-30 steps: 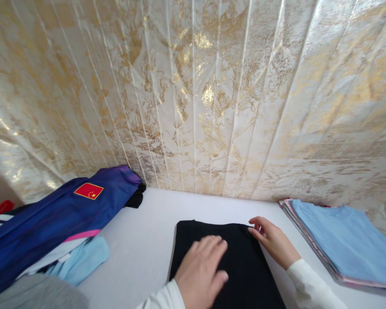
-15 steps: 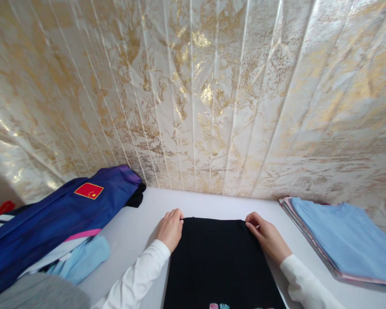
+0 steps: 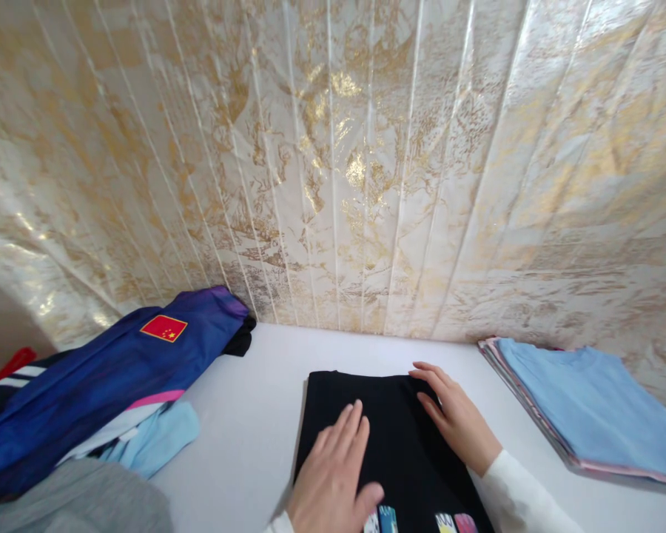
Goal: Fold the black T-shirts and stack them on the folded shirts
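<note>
A black garment lies flat and folded on the white table, its kind not clear; coloured printed patches show along its near part, cut off by the bottom of the view. My left hand is over its left half, palm down, fingers stretched out and holding nothing. At the far right corner, my right hand rests by the garment's edge with fingers apart, thumb and fingertips over the black cloth.
To the left lies a loose heap with a blue jacket bearing a red flag patch, a light blue cloth and a grey cloth. A stack of folded shirts sits at right. Gold-patterned sheeting rises behind the white table.
My left hand has let go of the far left corner and come nearer, onto the cloth. My right hand has released its pinch and opened at the right corner.
</note>
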Tool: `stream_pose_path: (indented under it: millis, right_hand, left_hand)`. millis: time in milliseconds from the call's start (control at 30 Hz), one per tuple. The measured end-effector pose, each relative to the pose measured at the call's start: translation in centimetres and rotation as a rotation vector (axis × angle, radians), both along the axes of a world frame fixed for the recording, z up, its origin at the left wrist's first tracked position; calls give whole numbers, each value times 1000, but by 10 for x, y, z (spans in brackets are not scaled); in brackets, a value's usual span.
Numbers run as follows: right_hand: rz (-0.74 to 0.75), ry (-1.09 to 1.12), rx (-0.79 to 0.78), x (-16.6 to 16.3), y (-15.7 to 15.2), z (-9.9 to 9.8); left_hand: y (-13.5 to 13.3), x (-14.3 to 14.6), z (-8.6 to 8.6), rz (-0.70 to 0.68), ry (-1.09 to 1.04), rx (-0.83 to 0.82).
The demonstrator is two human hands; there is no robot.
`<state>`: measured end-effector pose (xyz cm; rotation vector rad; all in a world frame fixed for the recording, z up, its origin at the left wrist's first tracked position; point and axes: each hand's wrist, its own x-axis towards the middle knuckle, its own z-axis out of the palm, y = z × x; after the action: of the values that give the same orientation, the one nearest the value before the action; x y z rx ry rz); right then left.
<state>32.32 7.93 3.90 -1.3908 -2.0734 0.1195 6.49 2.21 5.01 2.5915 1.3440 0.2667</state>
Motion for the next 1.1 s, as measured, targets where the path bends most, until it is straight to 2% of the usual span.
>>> stream_pose_path:
  millis: [67, 167, 267, 433, 533, 700, 833, 1000, 1100]
  right_hand:
    - [13, -68, -47, -8, -17, -6]
    - [-7, -211, -101, -18, -33, -20]
    - [-60, -347, -160, -25, -32, -26]
    - [-142, -434, -235, -37, -19, -8]
    - [-138, -390, -286, -46, -30, 1]
    - [79, -289, -189, -66, -78, -9]
    - [98, -319, -203, -76, -99, -16]
    - [108, -347, -161, -73, -95, -18]
    - [120, -354, -129, -67, -91, -23]
  left_hand:
    - [-15, 2, -11, -65, 32, -62]
    - [-23, 0, -20, -29, 44, -71]
    - [-20, -2, -20, 20, 8, -34]
    - [-4, -9, -6, 107, 17, 11]
    - [-2, -16, -3, 100, 35, 26]
    - [-18, -30, -21, 43, -12, 206]
    - [-25, -37, -31, 59, -6, 198]
    - [-29, -36, -25, 85, -16, 180]
    - [-39, -26, -17, -5, 1, 116]
